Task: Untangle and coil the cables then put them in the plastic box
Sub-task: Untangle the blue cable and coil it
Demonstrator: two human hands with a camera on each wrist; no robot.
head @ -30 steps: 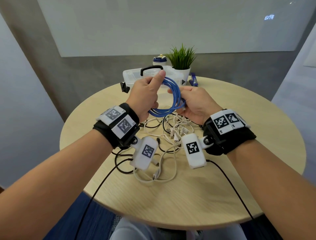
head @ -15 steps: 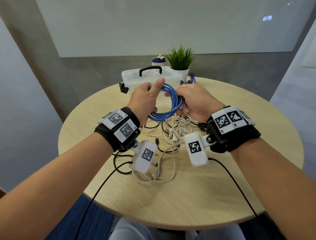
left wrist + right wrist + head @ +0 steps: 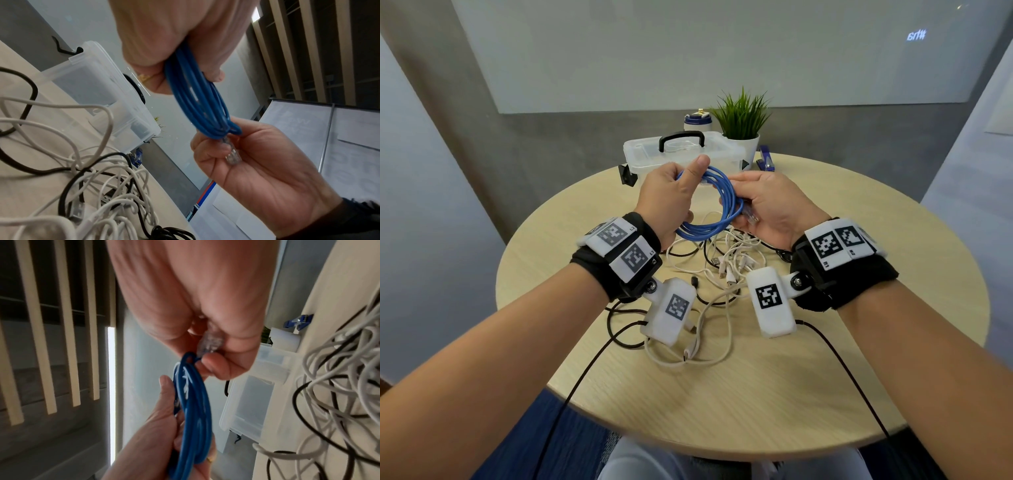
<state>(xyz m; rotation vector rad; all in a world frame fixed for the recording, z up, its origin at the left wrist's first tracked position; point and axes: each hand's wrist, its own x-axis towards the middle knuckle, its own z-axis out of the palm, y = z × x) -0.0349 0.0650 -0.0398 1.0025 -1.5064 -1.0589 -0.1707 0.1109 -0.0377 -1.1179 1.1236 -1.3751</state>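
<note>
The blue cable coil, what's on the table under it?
Under the blue cable coil, held up by both hands, lies a tangle of white and black cables on the table. The hands and wrist gear cover parts of it.

Left hand (image 3: 174, 32) gripping coiled blue cable (image 3: 197, 100), right hand (image 3: 267, 175) pinching its clear plug (image 3: 233, 154)

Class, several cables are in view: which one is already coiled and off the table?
The blue cable, held looped between the left hand and right hand. The white cables and black cables lie tangled on the table.
</note>
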